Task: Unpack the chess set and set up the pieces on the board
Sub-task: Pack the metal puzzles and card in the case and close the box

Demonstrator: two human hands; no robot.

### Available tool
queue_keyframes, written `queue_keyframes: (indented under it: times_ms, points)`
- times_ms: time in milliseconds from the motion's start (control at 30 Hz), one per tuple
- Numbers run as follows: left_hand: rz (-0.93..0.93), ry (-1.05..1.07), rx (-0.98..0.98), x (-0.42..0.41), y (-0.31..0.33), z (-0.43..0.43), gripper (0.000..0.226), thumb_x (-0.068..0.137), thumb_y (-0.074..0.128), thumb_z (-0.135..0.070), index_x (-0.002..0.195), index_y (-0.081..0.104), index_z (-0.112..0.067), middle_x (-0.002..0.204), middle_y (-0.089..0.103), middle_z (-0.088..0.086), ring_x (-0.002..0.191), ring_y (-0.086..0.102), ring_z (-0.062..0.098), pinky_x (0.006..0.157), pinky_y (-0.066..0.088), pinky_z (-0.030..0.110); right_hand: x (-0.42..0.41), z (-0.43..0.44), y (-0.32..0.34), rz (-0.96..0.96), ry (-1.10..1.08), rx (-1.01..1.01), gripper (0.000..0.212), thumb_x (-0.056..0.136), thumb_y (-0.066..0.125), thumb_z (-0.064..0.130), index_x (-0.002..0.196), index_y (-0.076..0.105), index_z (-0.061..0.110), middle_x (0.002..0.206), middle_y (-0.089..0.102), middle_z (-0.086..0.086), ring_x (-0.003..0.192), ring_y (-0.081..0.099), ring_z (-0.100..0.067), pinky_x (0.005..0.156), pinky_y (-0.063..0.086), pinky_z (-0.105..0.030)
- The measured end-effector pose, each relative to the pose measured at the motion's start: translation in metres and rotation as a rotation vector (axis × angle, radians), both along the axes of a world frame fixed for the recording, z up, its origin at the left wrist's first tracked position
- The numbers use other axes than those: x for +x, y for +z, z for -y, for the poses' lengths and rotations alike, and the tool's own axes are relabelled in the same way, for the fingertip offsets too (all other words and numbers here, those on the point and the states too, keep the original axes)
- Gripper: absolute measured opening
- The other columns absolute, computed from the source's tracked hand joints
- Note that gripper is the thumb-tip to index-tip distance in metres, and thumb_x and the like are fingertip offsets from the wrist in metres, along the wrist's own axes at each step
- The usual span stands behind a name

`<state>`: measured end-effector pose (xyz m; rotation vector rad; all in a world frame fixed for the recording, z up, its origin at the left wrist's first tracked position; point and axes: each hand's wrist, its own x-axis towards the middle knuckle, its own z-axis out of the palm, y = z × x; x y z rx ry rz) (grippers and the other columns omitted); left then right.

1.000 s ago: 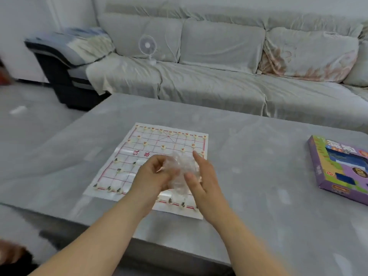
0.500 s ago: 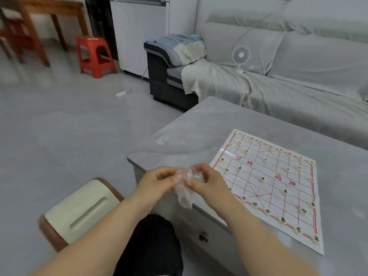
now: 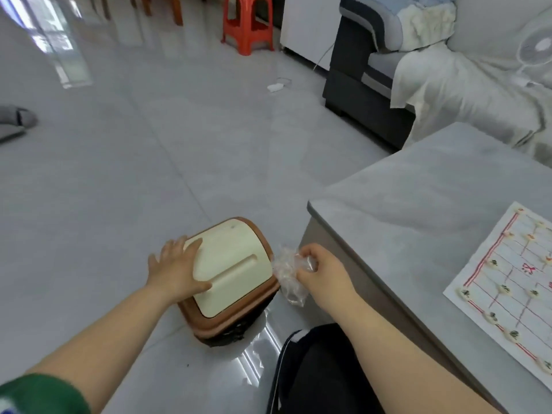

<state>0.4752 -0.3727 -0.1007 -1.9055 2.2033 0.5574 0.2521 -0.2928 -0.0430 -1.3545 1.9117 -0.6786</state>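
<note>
A brown waste bin with a cream swing lid (image 3: 231, 268) stands on the floor left of the table. My left hand (image 3: 176, 268) lies flat with spread fingers on the lid's left edge, thumb on the lid. My right hand (image 3: 321, 271) pinches a crumpled clear plastic bag (image 3: 288, 274) just right of the bin, above the floor. The white paper chess board (image 3: 507, 291) lies at the right on the grey table (image 3: 418, 204), with several small cream pieces standing on its red lines. Part of the board is cut off by the frame.
A grey sofa with a white cover (image 3: 448, 85) and a small white fan (image 3: 534, 52) stand beyond the table. A red plastic stool (image 3: 248, 23) is far back on the shiny grey floor. My dark-trousered knee (image 3: 316, 369) is below my right arm.
The view swung left and down from the table to the bin. My left hand let go of the plastic bag and went onto the bin lid. My right hand carried the bag beside the bin.
</note>
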Motion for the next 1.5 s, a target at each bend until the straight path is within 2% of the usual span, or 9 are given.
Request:
queue_keyframes:
  times_ms: [200, 367, 600, 700, 767, 867, 1067, 1333, 1500]
  points:
    - [-0.025, 0.072, 0.138, 0.02, -0.027, 0.03, 0.114, 0.066, 0.069, -0.056, 0.143, -0.011, -0.031, 0.153, -0.013, 0.006, 0.141, 0.001, 0.028, 0.112, 0.003, 0.051, 0.016, 0.021, -0.035, -0.061, 0.039, 0.101, 0.022, 0.082, 0.049, 0.006, 0.093, 0.044, 0.024, 0.069, 0.038, 0.014, 0.058, 0.039, -0.005, 0.05, 0.028, -0.015]
    - [-0.112, 0.035, -0.05, 0.015, -0.038, 0.029, 0.114, 0.066, 0.071, -0.05, 0.144, -0.008, -0.027, 0.152, -0.012, 0.01, 0.14, 0.002, 0.028, 0.113, -0.006, 0.039, 0.04, 0.052, -0.055, -0.407, 0.156, -0.033, 0.025, 0.086, 0.051, 0.014, 0.111, 0.055, 0.016, 0.097, 0.059, 0.005, 0.101, 0.044, -0.018, 0.074, 0.025, -0.022]
    - [-0.408, 0.152, -0.26, 0.022, -0.042, 0.025, 0.09, 0.075, 0.072, -0.026, 0.144, 0.016, -0.019, 0.154, 0.003, 0.006, 0.139, 0.007, 0.029, 0.113, 0.009, 0.037, 0.082, 0.078, -0.109, -0.568, 0.461, 0.008, 0.033, 0.075, 0.056, -0.008, 0.106, 0.054, 0.003, 0.11, 0.052, -0.015, 0.096, 0.054, -0.029, 0.048, 0.025, -0.026]
    - [-0.465, 0.155, -0.294, 0.025, -0.045, 0.026, 0.084, 0.074, 0.072, -0.015, 0.142, 0.023, -0.017, 0.153, 0.008, 0.007, 0.14, 0.011, 0.027, 0.112, 0.014, 0.037, 0.087, 0.075, -0.128, -0.565, 0.702, 0.326, 0.043, 0.093, 0.044, 0.016, 0.134, 0.035, 0.007, 0.137, 0.038, -0.012, 0.126, 0.034, -0.027, 0.093, 0.035, -0.035]
    - [-0.473, 0.152, -0.293, 0.024, -0.046, 0.027, 0.084, 0.073, 0.073, -0.015, 0.142, 0.025, -0.017, 0.153, 0.009, 0.008, 0.14, 0.013, 0.027, 0.111, 0.015, 0.036, 0.087, 0.073, -0.136, -0.601, 0.803, 0.479, 0.058, 0.095, 0.032, 0.042, 0.143, 0.023, 0.01, 0.147, 0.028, -0.009, 0.137, 0.019, -0.027, 0.114, 0.009, -0.041]
    - [-0.425, 0.128, -0.303, 0.026, -0.046, 0.028, 0.085, 0.071, 0.075, -0.02, 0.141, 0.028, -0.015, 0.152, 0.015, 0.011, 0.136, 0.022, 0.032, 0.11, 0.018, 0.039, 0.087, 0.074, -0.136, -0.59, 0.82, 0.521, 0.063, 0.095, 0.023, 0.049, 0.144, 0.013, 0.012, 0.151, 0.021, -0.007, 0.141, 0.009, -0.024, 0.115, -0.007, -0.045]
    - [-0.189, 0.082, -0.358, 0.034, -0.049, 0.035, 0.093, 0.059, 0.036, -0.066, 0.135, 0.042, -0.013, 0.139, 0.044, 0.013, 0.121, 0.044, 0.036, 0.1, 0.013, 0.036, 0.084, 0.075, -0.129, -0.685, 0.768, 0.41, 0.047, 0.097, 0.023, 0.036, 0.129, 0.043, 0.007, 0.133, 0.039, -0.014, 0.126, 0.026, -0.029, 0.11, 0.011, -0.043]
    - [0.002, 0.028, -0.196, 0.036, -0.036, 0.043, 0.106, 0.051, 0.007, -0.077, 0.144, 0.012, -0.026, 0.152, 0.017, -0.004, 0.141, 0.006, 0.018, 0.105, -0.013, 0.037, 0.08, 0.067, -0.116, -0.559, 0.882, 0.548, 0.056, 0.096, 0.023, 0.043, 0.146, 0.015, 0.017, 0.154, 0.013, -0.004, 0.141, 0.003, -0.027, 0.113, -0.006, -0.046]
    - [-0.016, 0.019, -0.073, 0.037, -0.037, 0.044, 0.092, 0.062, 0.018, -0.069, 0.143, 0.018, -0.027, 0.152, 0.019, -0.004, 0.141, 0.007, 0.016, 0.112, -0.007, 0.039, 0.079, 0.066, -0.11, -0.562, 0.829, 0.523, 0.05, 0.096, 0.025, 0.043, 0.128, 0.047, 0.013, 0.136, 0.044, -0.012, 0.129, 0.029, -0.029, 0.109, 0.014, -0.041]
